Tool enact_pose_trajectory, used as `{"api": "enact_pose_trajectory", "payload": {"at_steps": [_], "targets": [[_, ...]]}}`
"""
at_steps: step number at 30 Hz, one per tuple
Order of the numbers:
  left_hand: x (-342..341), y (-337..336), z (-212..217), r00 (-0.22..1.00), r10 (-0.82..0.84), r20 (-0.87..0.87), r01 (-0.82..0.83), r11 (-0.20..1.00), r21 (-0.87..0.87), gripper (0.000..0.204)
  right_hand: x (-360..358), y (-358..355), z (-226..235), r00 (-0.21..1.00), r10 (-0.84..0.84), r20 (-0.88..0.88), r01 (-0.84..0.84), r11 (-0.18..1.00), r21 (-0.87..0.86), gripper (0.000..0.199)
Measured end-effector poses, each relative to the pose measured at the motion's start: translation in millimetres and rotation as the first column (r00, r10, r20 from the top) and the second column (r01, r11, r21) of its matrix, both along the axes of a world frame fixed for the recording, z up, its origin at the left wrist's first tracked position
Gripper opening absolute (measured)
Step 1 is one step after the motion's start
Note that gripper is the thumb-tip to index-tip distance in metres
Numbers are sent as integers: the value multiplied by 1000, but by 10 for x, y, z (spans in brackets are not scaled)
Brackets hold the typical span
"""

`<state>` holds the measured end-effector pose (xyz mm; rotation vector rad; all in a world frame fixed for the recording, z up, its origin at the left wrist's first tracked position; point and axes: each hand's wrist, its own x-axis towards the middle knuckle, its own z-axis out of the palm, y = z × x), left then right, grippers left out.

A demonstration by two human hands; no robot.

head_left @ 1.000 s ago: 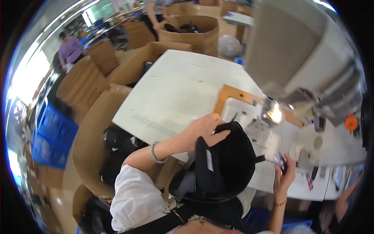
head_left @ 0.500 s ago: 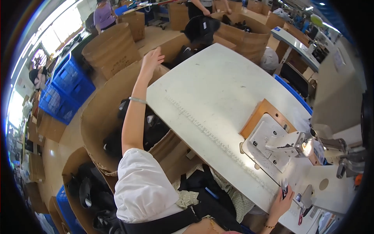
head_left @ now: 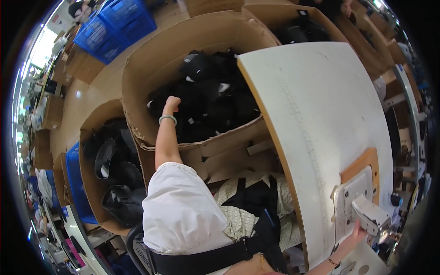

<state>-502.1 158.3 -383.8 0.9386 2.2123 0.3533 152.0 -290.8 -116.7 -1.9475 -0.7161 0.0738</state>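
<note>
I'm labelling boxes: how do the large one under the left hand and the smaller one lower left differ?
The large box looks wider than the smaller box. The left hand is over the large box, not the smaller box. The large box stands beside the white table, the smaller box farther left. Both are brown, open-topped and hold black items.

White sleeve (head_left: 181, 208), black strap (head_left: 201, 261)

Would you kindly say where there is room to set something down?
The white tabletop is bare between its left edge and the wooden frame. Crowded: the box under the left hand, heaped with black items, and around the machine arm by the right hand.
</note>
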Motion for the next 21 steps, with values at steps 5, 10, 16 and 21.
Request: {"api": "enact_pose_trajectory", "payload": {"at_steps": [5, 10, 16, 21], "targets": [[-612, -158, -587, 959, -145, -243, 117, 985, -124, 32, 394, -6, -114, 984, -154, -91, 139, 978, -155, 41], [-1134, -317, -834, 914, 337, -224, -372, 918, -139, 78, 674, -173, -90, 998, -64, -26, 50, 930, -364, 44], [-1310, -127, -644, 925, 173, -339, -134, 982, 134, 86, 678, -173, -55, 982, 37, -184, -38, 999, -2, 47], [-1350, -117, -868, 970, 162, -180, -152, 986, 68, 74, 713, -187, 4, 921, 95, -378, -132, 989, -73, 47]]}}
